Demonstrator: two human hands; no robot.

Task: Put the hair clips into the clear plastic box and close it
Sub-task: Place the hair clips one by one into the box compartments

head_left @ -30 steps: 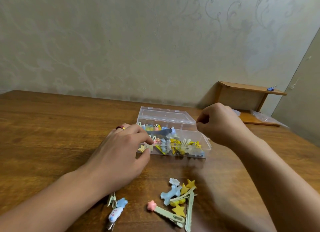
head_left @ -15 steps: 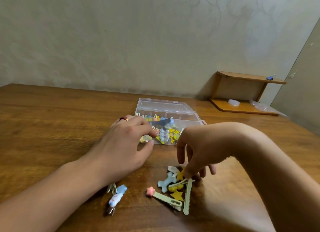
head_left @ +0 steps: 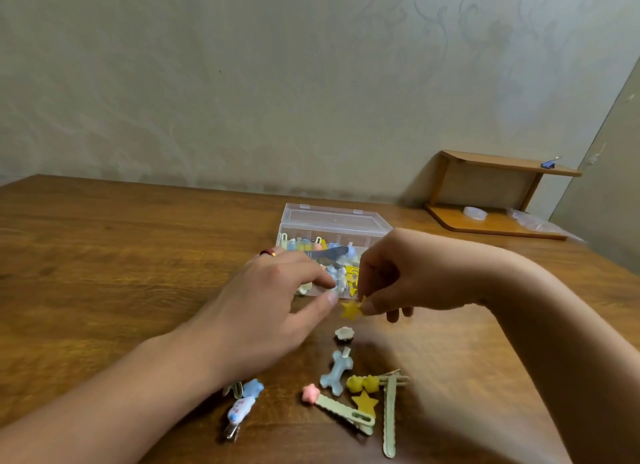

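Nearest the left, a white-and-blue clip (head_left: 239, 410) and a small blue one (head_left: 254, 387) lie on the tabletop (head_left: 104, 273) beside the person's left forearm. The left hand (head_left: 263, 311) rests against the front of the clear plastic box (head_left: 332, 221), steadying it; its thumb and forefinger are close together at the box's near wall, but I cannot tell whether they pinch anything. The box stands open, lid tipped back, already well filled with coloured clips.

Just in front of it, the right hand (head_left: 401, 280) holds a yellow star clip (head_left: 350, 309) clamped between thumb and forefinger, lifted off the wood and near the box's rim. Below lie the leftovers: a white flower clip (head_left: 344, 334), a pale blue bone clip (head_left: 336, 372), a pink-star green clip (head_left: 337, 408), another yellow star (head_left: 365, 403), a yellow bow piece (head_left: 363, 383) and a long green clip (head_left: 389, 418).

Most of the job looks done; the held star, roughly eight loose clips and the lid remain.
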